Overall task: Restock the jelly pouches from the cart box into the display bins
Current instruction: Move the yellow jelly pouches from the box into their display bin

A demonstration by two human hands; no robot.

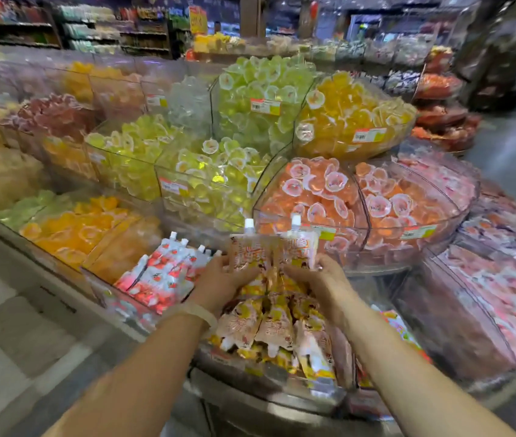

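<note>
My left hand [223, 280] grips an upright peach-and-yellow jelly pouch [248, 252] with a white spout cap. Beside it, my right hand [319, 275] grips a second pouch of the same kind [300, 247]. Both pouches stand just above a clear display bin [269, 378] in which several matching pouches [277, 326] lie in a pile. The neighbouring bin on the left [114, 294] holds red-and-white strawberry pouches [163, 275]. No cart box is in view.
Tiered clear bins of jelly cups fill the stand: orange ones [316, 197] right behind my hands, yellow [209, 175] and green [259, 89] higher up, pink packs [486, 304] to the right. A tiled aisle floor [4, 326] runs along the left.
</note>
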